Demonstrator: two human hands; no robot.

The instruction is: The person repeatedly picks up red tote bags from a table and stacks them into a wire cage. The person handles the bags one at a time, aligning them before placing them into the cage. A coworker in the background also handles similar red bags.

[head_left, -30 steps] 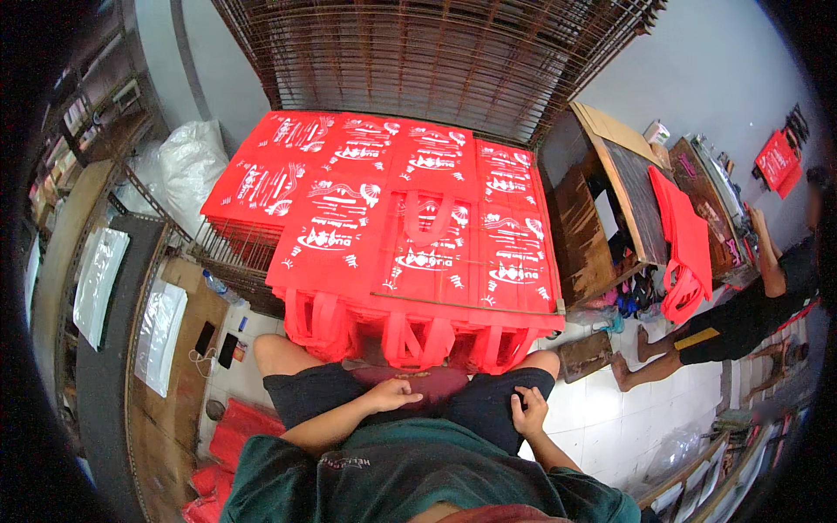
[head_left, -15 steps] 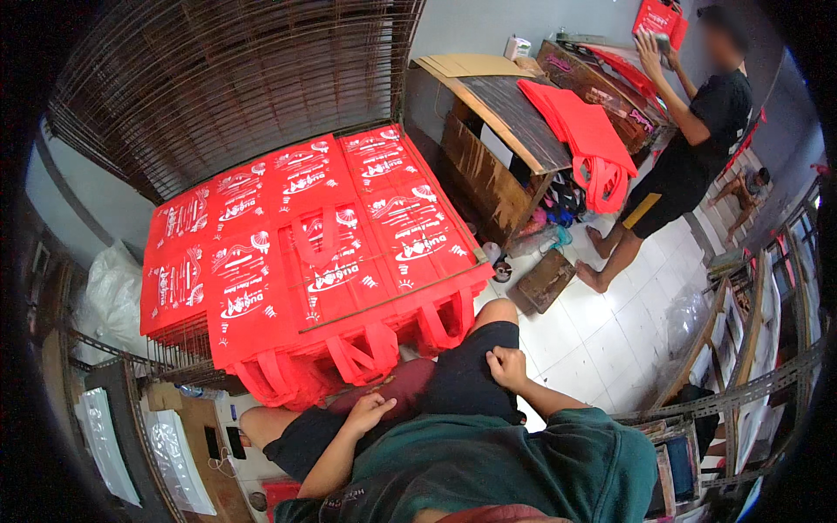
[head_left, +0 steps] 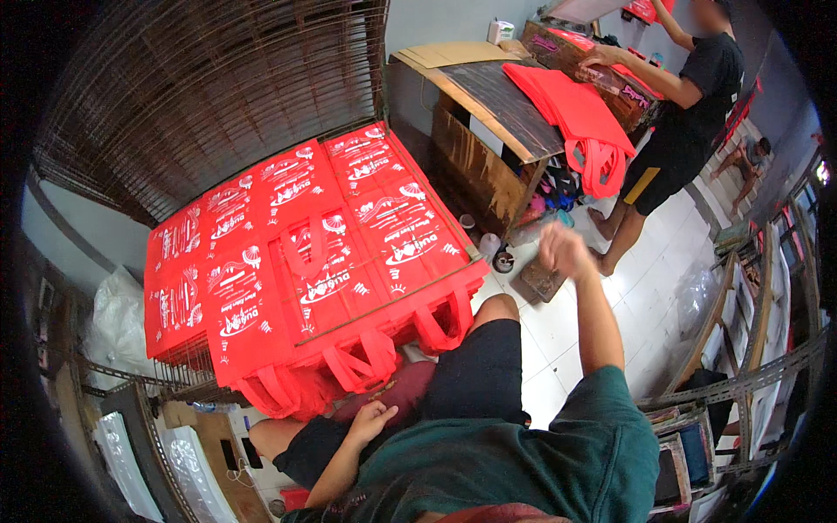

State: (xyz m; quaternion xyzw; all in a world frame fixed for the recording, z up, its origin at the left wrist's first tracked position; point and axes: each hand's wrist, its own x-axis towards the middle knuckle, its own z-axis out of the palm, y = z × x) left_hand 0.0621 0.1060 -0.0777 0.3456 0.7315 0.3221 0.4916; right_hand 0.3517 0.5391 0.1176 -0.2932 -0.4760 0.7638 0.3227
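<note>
My left hand (head_left: 371, 424) rests on my lap beside a maroon cloth-like thing (head_left: 397, 392), its fingers loosely curled and nothing visible in them. Raised in front of the tiled floor, my right hand (head_left: 568, 253) is smeared by motion, so its fingers are hard to read; no held object shows. Ahead of my knees lies a broad stack of red fabric bags (head_left: 349, 227) with white print, side by side in several rows. Their red handles (head_left: 366, 357) hang over the near edge. A thin rod (head_left: 384, 309) lies across the bags near that edge.
Behind the bags stands a rusty wire rack (head_left: 218, 87). Right of it, a wooden table (head_left: 488, 96) carries more red bags (head_left: 571, 113). A co-worker (head_left: 697, 113) stands there, arms raised. A brown block (head_left: 539, 281) lies on the floor; metal shelving (head_left: 741, 383) is at right.
My right hand has lifted off my thigh and swung up and to the right. My left hand stays on my lap. The co-worker's arms have spread apart, with a pale panel now near them.
</note>
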